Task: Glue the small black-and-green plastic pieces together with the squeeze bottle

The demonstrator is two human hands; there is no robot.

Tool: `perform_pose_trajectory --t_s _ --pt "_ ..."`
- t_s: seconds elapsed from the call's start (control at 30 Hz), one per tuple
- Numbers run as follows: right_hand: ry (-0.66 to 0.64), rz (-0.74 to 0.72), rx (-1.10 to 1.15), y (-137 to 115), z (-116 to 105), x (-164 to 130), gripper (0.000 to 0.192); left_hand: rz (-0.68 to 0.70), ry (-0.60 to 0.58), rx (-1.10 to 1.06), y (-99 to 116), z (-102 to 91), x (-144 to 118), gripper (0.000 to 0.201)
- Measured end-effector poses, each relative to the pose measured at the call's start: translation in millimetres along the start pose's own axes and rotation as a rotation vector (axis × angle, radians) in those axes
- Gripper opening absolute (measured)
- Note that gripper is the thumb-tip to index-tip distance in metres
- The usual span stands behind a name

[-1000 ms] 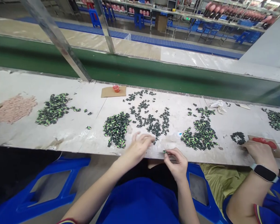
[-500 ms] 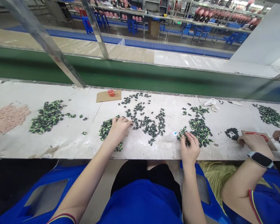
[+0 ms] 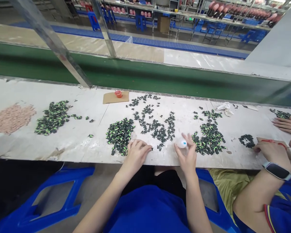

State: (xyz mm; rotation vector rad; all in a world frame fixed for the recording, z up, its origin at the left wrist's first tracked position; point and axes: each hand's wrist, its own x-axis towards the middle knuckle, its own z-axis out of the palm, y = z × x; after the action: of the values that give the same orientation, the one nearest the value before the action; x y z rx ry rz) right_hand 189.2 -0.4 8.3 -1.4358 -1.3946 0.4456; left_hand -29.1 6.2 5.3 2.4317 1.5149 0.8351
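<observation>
Piece (image 3: 152, 149): dark and small, pinched in the fingertips of the left hand (image 3: 136, 151), near the bench (image 3: 82, 147) edge.
White item (image 3: 181, 143): between thumb and fingers of the right hand (image 3: 188, 157); whether gripped, cannot tell.
Left pile (image 3: 120, 134), right pile (image 3: 210, 141): green-flecked, beside either hand; which is finished, if either, is unclear.
Scatter (image 3: 161, 133): dark pieces lying loose beyond the hands, suggesting plenty left.
Pot (image 3: 118, 94): red, on card (image 3: 109, 98), untouched.
</observation>
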Motion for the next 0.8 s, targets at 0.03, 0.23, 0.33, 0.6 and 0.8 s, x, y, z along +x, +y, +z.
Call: perform_pose_trajectory --t_s 0.03,0.23,0.33,0.6,0.8 --pt "-0.027 0.051 0.092 -2.1 -0.1 -2.0 0.027 -0.01 0.008 0.008 0.9 -0.3 -1.1 0.015" --pt "0.075 0.199 0.378 -6.4 9.4 -12.2 0.037 -0.04 -0.018 -0.091 -2.3 -3.7 -2.2 0.015" --pt "0.051 0.316 0.519 -8.5 17.2 -12.9 0.035 -0.063 0.013 -0.146 -2.8 -1.2 -2.4 0.013" --pt "0.009 0.339 0.28 -26.7 23.6 -13.6 0.031 -0.116 0.003 -0.209 -1.5 -0.3 -3.1 0.012" --pt "-0.037 0.341 0.173 -29.8 24.7 -14.6 0.034 -0.187 -0.015 -0.264 -4.0 4.3 -4.7 0.012"
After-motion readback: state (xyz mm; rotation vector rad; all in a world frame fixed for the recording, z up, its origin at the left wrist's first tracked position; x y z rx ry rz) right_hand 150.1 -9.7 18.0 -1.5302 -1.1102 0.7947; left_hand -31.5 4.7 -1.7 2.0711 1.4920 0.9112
